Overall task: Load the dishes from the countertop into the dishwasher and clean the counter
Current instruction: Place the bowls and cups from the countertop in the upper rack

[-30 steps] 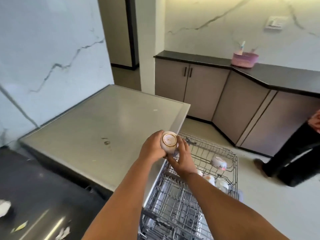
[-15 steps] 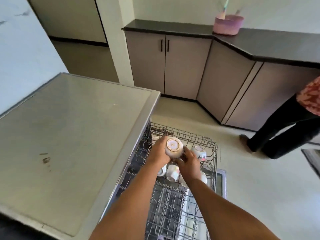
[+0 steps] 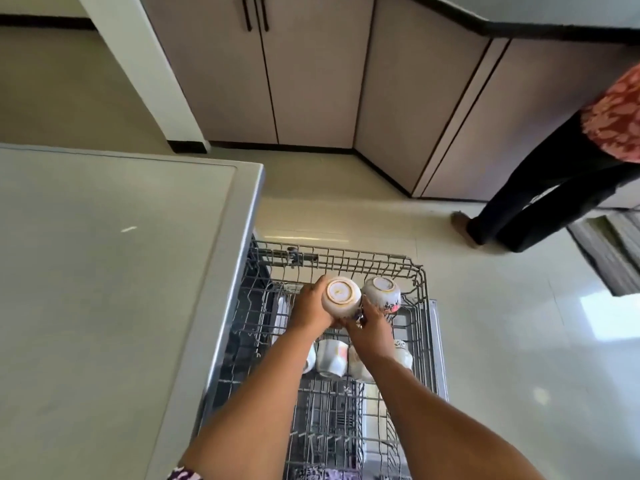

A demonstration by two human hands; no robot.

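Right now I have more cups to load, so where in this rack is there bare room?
The rack looks bare along its near half, between the row of upturned cups and the bottom of the view. The far end is crowded: the left hand and right hand hold a cup beside another upturned cup.

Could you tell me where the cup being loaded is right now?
Upside down in both hands above the rack's far end, the cup is just left of another upturned cup.
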